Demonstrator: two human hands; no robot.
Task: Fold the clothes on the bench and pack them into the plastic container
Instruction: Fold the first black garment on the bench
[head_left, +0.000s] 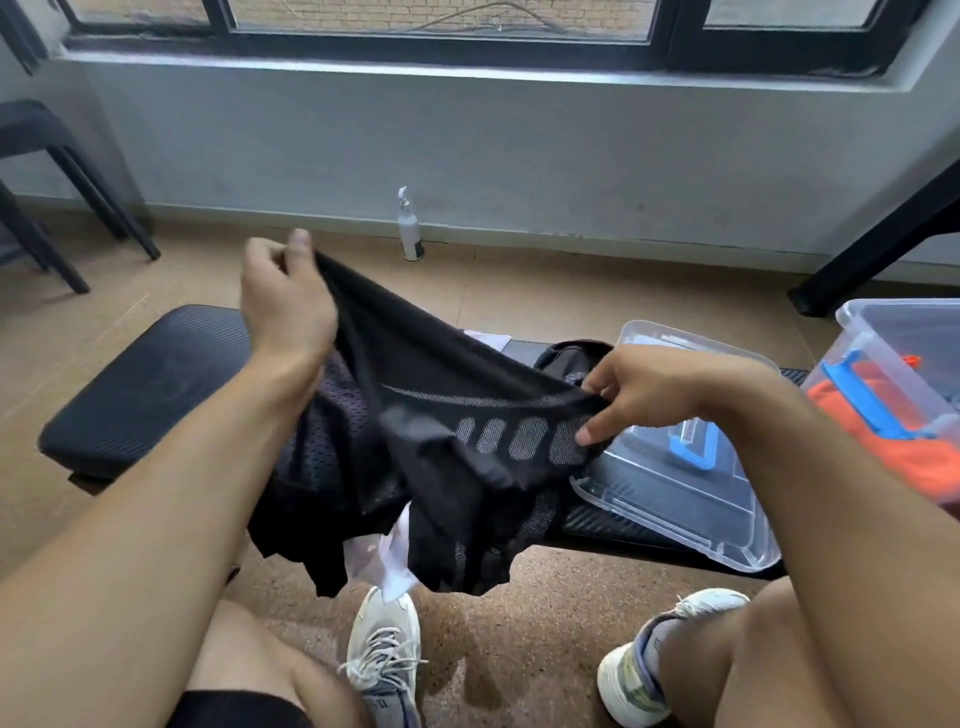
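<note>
A black mesh garment (415, 415) with grey oval marks hangs stretched between my hands above the black bench (140, 384). My left hand (285, 296) pinches its upper edge, raised at the left. My right hand (644, 389) pinches the edge by the grey marks, lower and to the right. The cloth's lower part droops past the bench's front edge. More dark clothing (566, 358) lies on the bench behind my right hand. A clear plastic container lid (675, 499) with a blue clip lies on the bench at the right. The clear plastic container (852, 322) holds orange cloth.
A white plastic bag (384, 566) hangs under the garment. My two sneakered feet (384, 654) rest on the speckled floor below. A white pump bottle (409, 228) stands by the wall. Black chair legs (78, 218) stand at the left and a black table leg (872, 244) at the right.
</note>
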